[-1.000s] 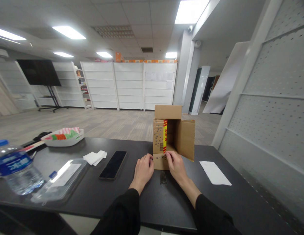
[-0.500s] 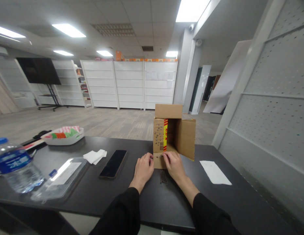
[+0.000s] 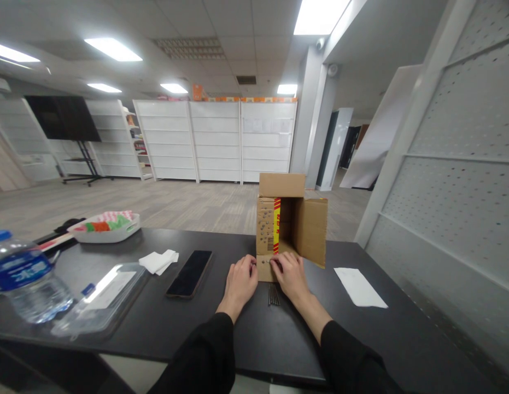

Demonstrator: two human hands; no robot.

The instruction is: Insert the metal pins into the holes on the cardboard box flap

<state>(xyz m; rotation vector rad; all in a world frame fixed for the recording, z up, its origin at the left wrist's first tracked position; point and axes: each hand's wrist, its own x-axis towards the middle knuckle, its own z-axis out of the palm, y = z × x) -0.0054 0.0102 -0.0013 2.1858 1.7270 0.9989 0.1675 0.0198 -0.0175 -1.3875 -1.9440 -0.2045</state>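
An open cardboard box (image 3: 264,224) stands on its side on the black table, its flaps spread and its opening towards me. Dark round spots dot its left panel beside a yellow and red tape strip (image 3: 276,230). My right hand (image 3: 290,273) is closed in a pinch at the lower front flap, on a thin screw-like piece (image 3: 268,261) that shows only in part. Curled at the box's lower left edge is my left hand (image 3: 241,282); what its fingertips hold, if anything, is hidden. Several long thin metal screws or nails (image 3: 273,295) lie between my hands.
Left of my hands lie a phone (image 3: 191,273), folded tissues (image 3: 159,262) and a clear plastic case (image 3: 106,298). A water bottle (image 3: 28,279) and a white basket (image 3: 106,234) stand farther left. Right of the box is a white paper (image 3: 361,288), near a perforated panel (image 3: 455,180).
My right hand has shifted slightly left along the lower flap, still pinched. My left hand stays at the box edge.
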